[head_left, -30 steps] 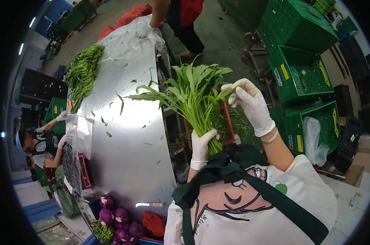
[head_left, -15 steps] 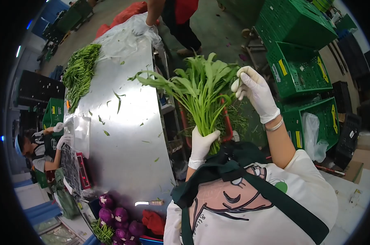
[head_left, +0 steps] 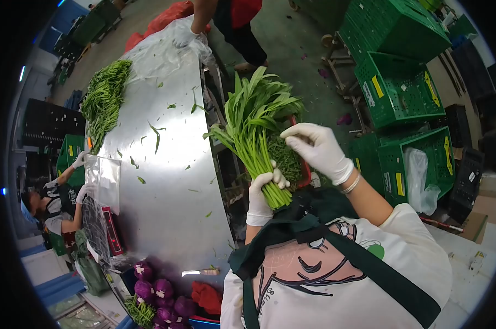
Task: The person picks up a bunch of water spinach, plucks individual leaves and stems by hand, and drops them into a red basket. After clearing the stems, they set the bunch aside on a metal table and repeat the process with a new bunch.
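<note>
A bunch of leafy greens (head_left: 253,123) stands upright in front of my body, its stems gripped low down by my white-gloved left hand (head_left: 263,189). The leaves fan out above the hand, beside the metal table's edge. My gloved right hand (head_left: 315,151) is raised just right of the stems, thumb and index finger brought near each other; whether something small is between them cannot be made out. Below both hands, a red basket (head_left: 315,180) holds loose green scraps (head_left: 285,159).
The metal table (head_left: 171,192) bears a pile of greens (head_left: 106,96), a knife (head_left: 200,272), a red scale (head_left: 112,230) and leaf bits. Purple vegetables (head_left: 163,288) are at its near end. A co-worker (head_left: 50,208) is across; another person stands beyond. Green crates (head_left: 401,93) are on the right.
The bunch in my left hand has shifted left and tilted, with its leaves closer together. My right hand has moved down and left, toward the stems. The co-worker's hand has moved up slightly.
</note>
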Tool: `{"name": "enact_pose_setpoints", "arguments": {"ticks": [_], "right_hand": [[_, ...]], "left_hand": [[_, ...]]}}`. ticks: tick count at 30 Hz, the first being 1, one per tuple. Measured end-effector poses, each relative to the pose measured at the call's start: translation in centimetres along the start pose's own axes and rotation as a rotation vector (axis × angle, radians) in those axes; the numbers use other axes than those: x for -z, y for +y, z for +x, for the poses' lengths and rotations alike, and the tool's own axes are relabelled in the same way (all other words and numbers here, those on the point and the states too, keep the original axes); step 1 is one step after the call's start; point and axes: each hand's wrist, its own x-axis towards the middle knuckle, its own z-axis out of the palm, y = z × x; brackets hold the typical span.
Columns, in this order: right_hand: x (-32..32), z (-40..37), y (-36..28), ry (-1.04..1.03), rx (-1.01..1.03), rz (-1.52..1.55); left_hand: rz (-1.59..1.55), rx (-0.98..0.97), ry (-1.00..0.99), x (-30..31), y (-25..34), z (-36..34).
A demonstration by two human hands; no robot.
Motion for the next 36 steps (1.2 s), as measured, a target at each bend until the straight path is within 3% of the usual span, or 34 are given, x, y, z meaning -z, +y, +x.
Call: {"name": "enact_pose_setpoints", "arguments": {"ticks": [1, 3, 7, 8, 11, 17, 24, 27, 30, 33, 36], "right_hand": [[-0.9, -0.1, -0.4, 0.009, 0.073, -0.002], [-2.3, -0.2, -0.9, -0.05, -0.036, 0.018], [-3.5, 0.0, -0.2, -0.117, -0.059, -0.061], [-3.7, -0.1, -0.7, -0.116, -0.194, 0.134], [-3.6, 0.3, 0.5, -0.095, -0.179, 0.206], [-4.3, 0.1, 0.0, 0.016, -0.178, 0.137], [-4.6, 0.1, 0.4, 0.06, -0.274, 0.421], [-4.6, 0.1, 0.2, -0.045, -0.303, 0.498], [-4.0, -0.5, -1.7, -0.13, -0.349, 0.379], [-4.2, -0.9, -0.2, -0.189, -0.14, 0.221], [-3.1, -0.6, -0.5, -0.287, -0.259, 0.212]], "left_hand": [[0.019, -0.008, 0.013, -0.2, 0.0, -0.2], [0.056, -0.027, 0.034, -0.6, -0.2, -0.2], [0.242, -0.099, 0.027, -0.7, -0.6, -0.1], [0.279, -0.108, 0.026, -0.4, -0.6, 0.1], [0.308, -0.132, 0.053, -1.0, -0.5, -0.1], [0.423, -0.122, 0.051, -0.9, -0.4, 0.1], [0.258, -0.149, 0.03, -1.2, -0.7, 0.3], [0.111, -0.141, -0.019, -1.1, -0.8, 0.3], [0.039, -0.092, 0.018, -1.2, -0.5, 0.0], [-0.005, -0.069, 0.044, -0.6, -0.6, 0.1], [0.047, -0.098, 0.032, -0.7, -0.5, 0.2]]}}
